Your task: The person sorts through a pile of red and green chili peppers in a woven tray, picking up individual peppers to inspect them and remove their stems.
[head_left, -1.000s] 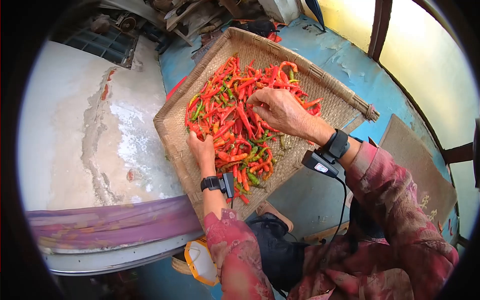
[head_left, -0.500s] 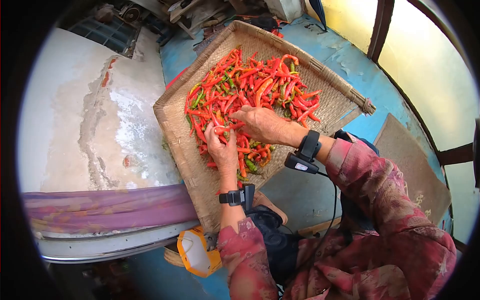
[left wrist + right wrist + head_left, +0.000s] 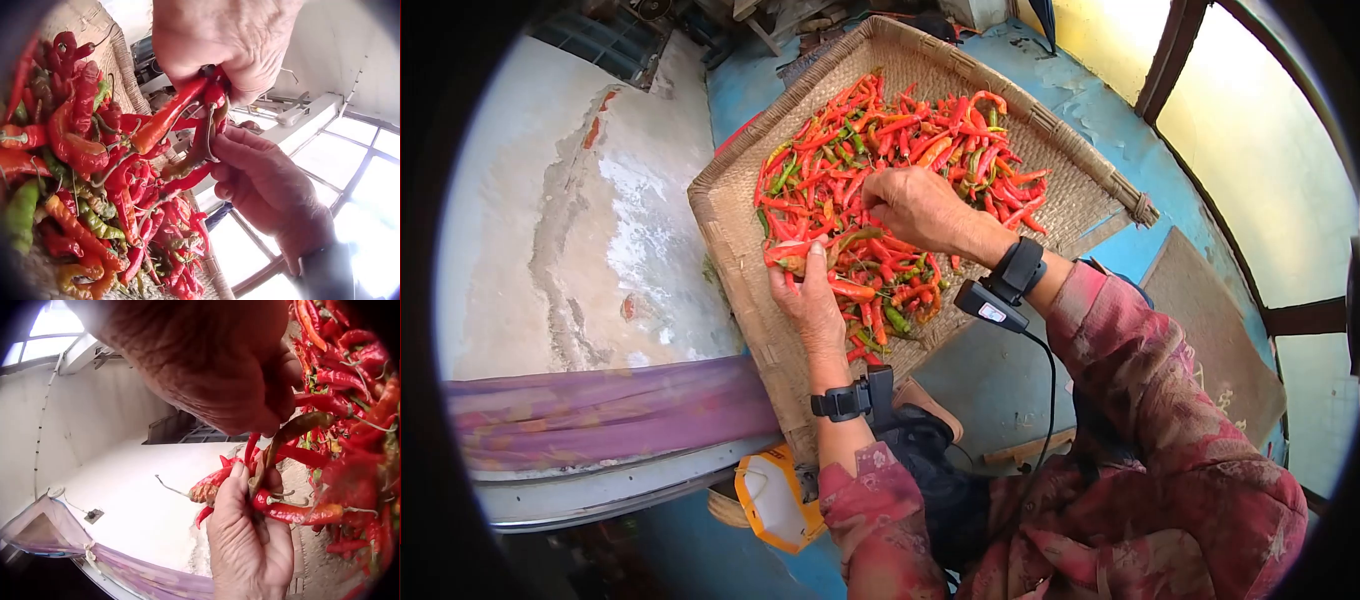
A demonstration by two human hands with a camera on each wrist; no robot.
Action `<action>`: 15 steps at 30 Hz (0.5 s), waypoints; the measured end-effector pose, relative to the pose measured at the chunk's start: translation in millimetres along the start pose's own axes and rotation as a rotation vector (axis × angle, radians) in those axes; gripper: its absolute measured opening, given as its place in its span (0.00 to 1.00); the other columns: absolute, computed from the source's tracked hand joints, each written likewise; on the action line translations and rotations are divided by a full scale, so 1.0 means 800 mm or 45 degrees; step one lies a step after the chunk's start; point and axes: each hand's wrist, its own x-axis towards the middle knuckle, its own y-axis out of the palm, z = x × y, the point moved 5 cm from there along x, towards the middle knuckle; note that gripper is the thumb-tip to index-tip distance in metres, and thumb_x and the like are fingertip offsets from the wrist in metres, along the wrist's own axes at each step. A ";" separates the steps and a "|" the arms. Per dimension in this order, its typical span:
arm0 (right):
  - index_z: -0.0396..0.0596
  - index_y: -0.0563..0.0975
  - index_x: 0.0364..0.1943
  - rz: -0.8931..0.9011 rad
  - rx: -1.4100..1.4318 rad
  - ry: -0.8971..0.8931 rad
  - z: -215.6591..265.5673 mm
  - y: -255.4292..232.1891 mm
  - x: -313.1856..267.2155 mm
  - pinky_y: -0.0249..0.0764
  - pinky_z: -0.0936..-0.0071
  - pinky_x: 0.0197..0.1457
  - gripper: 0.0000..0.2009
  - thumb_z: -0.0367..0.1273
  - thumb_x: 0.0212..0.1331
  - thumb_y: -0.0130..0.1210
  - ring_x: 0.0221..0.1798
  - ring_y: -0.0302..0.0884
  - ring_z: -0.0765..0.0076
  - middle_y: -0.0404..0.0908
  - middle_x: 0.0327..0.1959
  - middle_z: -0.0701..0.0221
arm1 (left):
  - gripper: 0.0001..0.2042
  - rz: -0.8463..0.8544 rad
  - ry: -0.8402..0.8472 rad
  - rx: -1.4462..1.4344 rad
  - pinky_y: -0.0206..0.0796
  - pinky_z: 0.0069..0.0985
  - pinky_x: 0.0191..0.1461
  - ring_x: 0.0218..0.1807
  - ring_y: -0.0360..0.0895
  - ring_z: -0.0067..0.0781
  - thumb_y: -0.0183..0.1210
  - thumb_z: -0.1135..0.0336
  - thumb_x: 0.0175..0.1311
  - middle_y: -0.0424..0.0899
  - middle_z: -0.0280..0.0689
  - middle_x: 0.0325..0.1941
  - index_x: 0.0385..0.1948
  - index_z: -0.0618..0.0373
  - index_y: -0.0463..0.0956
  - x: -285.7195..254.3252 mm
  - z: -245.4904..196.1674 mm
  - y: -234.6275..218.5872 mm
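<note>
Blue floor [image 3: 1070,80] shows at two o'clock, past the big basket [image 3: 1062,158] of peppers [image 3: 900,125]. At the basket's eight o'clock, the left hand [image 3: 808,305] grips a small bunch [image 3: 164,125]. At two o'clock from it, the right hand [image 3: 920,207] has bent fingers; I can't tell if they pinch anything. A hard tug could make the bunch slip and fall.
</note>
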 end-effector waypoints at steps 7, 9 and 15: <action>0.41 0.73 0.45 -0.312 -0.193 0.019 0.005 -0.033 0.007 0.73 0.59 0.41 0.15 0.31 0.52 0.52 0.39 0.76 0.49 0.77 0.37 0.54 | 0.13 -0.010 -0.103 -0.357 0.68 0.30 0.53 0.43 0.77 0.33 0.53 0.79 0.57 0.77 0.43 0.43 0.45 0.63 0.67 -0.001 -0.003 -0.008; 0.41 0.74 0.44 0.175 0.036 -0.070 0.012 -0.003 0.004 0.74 0.61 0.42 0.15 0.33 0.54 0.55 0.40 0.77 0.51 0.78 0.37 0.55 | 0.14 0.131 -0.129 -0.407 0.67 0.29 0.53 0.44 0.77 0.33 0.54 0.78 0.57 0.77 0.43 0.43 0.45 0.63 0.66 -0.001 0.000 0.001; 0.43 0.78 0.38 0.270 0.278 -0.008 0.018 0.034 -0.006 0.72 0.62 0.40 0.11 0.33 0.53 0.56 0.38 0.77 0.53 0.79 0.33 0.57 | 0.09 0.155 -0.134 -0.364 0.67 0.28 0.52 0.43 0.77 0.32 0.55 0.77 0.58 0.77 0.39 0.40 0.39 0.60 0.68 -0.004 0.003 0.005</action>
